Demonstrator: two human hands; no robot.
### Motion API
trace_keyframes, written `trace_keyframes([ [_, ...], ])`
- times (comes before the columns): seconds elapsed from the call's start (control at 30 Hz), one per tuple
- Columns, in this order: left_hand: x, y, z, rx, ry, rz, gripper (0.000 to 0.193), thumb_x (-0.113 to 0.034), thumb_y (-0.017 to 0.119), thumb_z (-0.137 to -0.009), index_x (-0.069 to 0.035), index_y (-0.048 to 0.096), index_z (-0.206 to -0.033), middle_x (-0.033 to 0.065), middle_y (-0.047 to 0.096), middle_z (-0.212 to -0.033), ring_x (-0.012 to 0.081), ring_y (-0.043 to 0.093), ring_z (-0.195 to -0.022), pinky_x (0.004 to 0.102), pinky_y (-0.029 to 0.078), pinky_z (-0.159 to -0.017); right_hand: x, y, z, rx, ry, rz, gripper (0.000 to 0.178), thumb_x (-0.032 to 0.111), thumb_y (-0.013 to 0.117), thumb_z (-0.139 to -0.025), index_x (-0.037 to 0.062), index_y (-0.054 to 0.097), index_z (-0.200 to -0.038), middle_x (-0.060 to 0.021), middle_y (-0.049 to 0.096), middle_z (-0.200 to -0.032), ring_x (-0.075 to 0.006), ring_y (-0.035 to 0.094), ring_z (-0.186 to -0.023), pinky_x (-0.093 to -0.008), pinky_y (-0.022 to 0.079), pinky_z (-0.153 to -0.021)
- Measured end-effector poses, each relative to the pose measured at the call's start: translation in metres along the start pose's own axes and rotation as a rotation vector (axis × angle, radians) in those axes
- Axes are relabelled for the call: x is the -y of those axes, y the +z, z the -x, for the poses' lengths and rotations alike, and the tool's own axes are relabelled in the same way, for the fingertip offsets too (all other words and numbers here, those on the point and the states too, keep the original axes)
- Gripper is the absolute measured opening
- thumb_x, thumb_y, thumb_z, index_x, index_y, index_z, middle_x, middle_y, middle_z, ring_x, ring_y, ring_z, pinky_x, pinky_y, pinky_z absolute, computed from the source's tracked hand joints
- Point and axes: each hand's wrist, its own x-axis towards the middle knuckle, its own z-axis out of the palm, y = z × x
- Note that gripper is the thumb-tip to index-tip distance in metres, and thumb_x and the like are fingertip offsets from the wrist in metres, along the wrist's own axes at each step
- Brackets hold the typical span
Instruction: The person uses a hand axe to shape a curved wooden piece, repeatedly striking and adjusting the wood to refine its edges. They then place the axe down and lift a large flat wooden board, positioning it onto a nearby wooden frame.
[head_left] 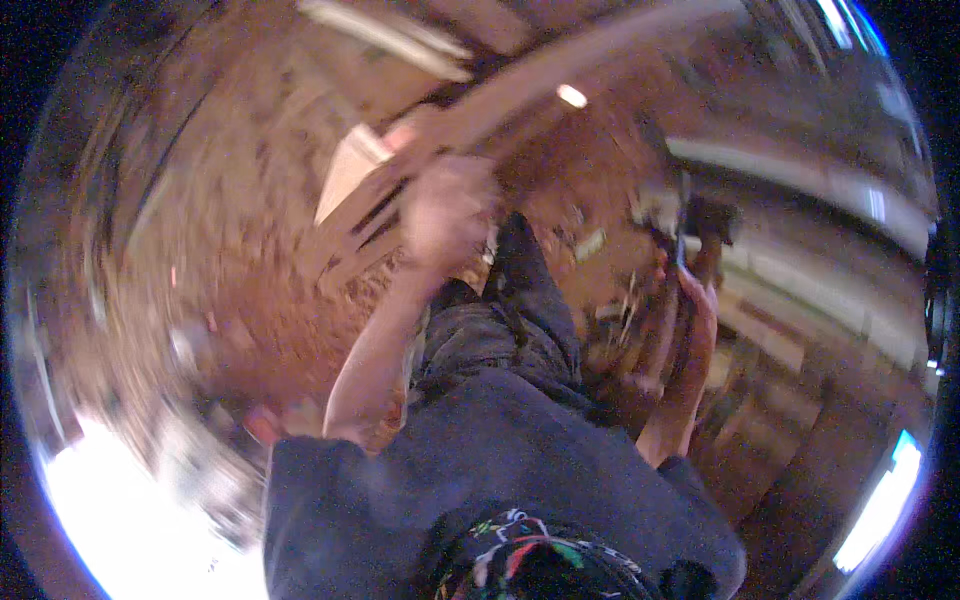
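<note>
Motion smears my left hand [450, 210], which is stretched forward in front of my legs. Its fingers run together in the blur, and I cannot see whether they hold anything. Just beyond it, to the left, is a pale, angular, board-like piece [352, 165] with a reddish patch at its right end. Out to the right, my right hand [699, 293] looks closed around the lower end of a dark thing [710, 222]. A thin bluish strip [682, 225] runs along that thing's left side. Blur hides what kind of thing it is.
Brown ground [260, 310] with scattered bits surrounds my legs. A long pale beam [790, 180] runs along the right, with wood pieces [765, 335] below it. Another pale strip [390, 40] lies at the far side. Bright light [130, 520] glares at lower left.
</note>
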Motion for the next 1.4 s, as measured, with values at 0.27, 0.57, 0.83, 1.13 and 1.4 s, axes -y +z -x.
trace_keyframes([
  [0.27, 0.152, 0.041, 0.040, 0.609, -0.546, -0.631, 0.087, -0.062, 0.060, -0.090, -0.010, 0.031, -0.153, 0.0276, 0.050, -0.141, 0.0441, 0.055, -0.122, 0.0561, 0.046, -0.098, -0.224, -0.133, 0.006, -0.392, 0.174, -0.482, 0.031, 0.017, 0.064, -0.092, -0.0068, 0.060, -0.112, -0.0144, 0.071, -0.097, -0.0247, 0.071, -0.083, -0.0372, 0.061, -0.077],
  [0.57, 0.163, 0.034, 0.014, 0.860, -0.600, -0.729, 0.081, -0.053, 0.067, -0.088, -0.009, 0.038, -0.148, 0.0248, 0.051, -0.141, 0.0407, 0.057, -0.119, 0.0546, 0.048, -0.096, -0.397, -0.196, 0.013, -0.528, 0.403, -0.754, 0.022, 0.012, 0.063, -0.091, -0.0074, 0.063, -0.102, -0.0166, 0.071, -0.091, -0.0265, 0.071, -0.081, -0.0385, 0.061, -0.074],
  [0.83, 0.160, 0.021, 0.053, 0.360, -0.530, -0.647, 0.087, -0.055, 0.067, -0.086, 0.000, 0.037, -0.144, 0.0307, 0.041, -0.143, 0.0444, 0.045, -0.129, 0.0553, 0.042, -0.102, -0.531, -0.276, -0.146, -0.807, 0.520, -0.408, 0.016, 0.013, 0.075, -0.080, -0.0001, 0.068, -0.088, -0.0111, 0.072, -0.083, -0.0218, 0.069, -0.069, -0.0368, 0.057, -0.065],
  [1.13, 0.148, 0.051, 0.074, 0.563, -0.523, -0.914, 0.095, -0.062, 0.060, -0.087, 0.009, 0.030, -0.142, 0.0394, 0.033, -0.141, 0.0531, 0.038, -0.129, 0.0597, 0.036, -0.104, -0.707, -0.390, -0.241, -0.837, 0.727, 0.205, 0.050, 0.024, 0.082, -0.073, -0.0022, 0.064, -0.111, -0.0194, 0.071, -0.103, -0.0354, 0.070, -0.094, -0.0454, 0.055, -0.084],
  [1.4, 0.151, 0.054, 0.057, 0.670, -0.494, -1.037, 0.104, -0.067, 0.053, -0.088, 0.017, 0.023, -0.141, 0.0471, 0.026, -0.139, 0.0608, 0.031, -0.129, 0.0637, 0.030, -0.107, -0.750, -0.422, -0.290, -0.650, 0.630, 0.533, 0.070, 0.032, 0.067, -0.088, 0.0064, 0.036, -0.146, -0.0276, 0.063, -0.123, -0.0471, 0.063, -0.109, -0.0537, 0.051, -0.092],
])
